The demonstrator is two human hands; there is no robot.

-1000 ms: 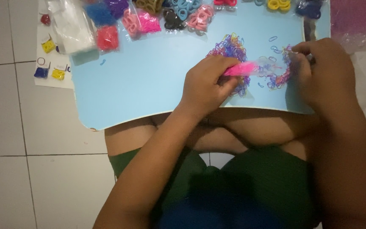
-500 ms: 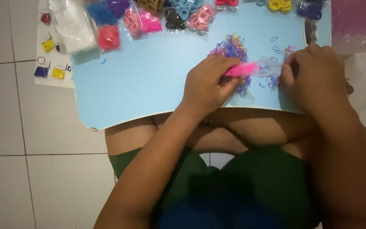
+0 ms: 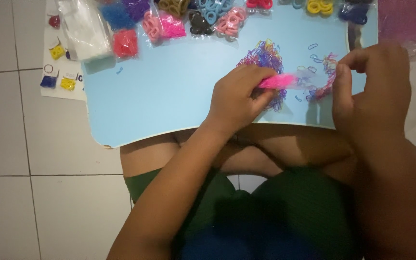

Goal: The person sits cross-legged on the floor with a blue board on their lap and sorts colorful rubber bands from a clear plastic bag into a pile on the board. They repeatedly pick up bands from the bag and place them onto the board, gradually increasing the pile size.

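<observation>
a: head view; what is the left hand [image 3: 237, 98] doing?
b: its grip is clamped on a pink tool [image 3: 276, 81], held over the heap of small coloured bands [image 3: 265, 57] on the light blue surface [image 3: 169, 96].
a: and the right hand [image 3: 372, 91]?
b: raised just beside a second cluster of bands [image 3: 324, 82]; finger and thumb pinched together; on what, i cannot tell; bags of hair ties [image 3: 169, 24] lie along the far edge.

The left hand [image 3: 239, 98] covers the near end of the pink tool [image 3: 278, 81] and part of the band pile [image 3: 265, 57]. Whether the right hand [image 3: 374, 91] pinches anything is unclear. The top edge crops the bags [image 3: 169, 19].
</observation>
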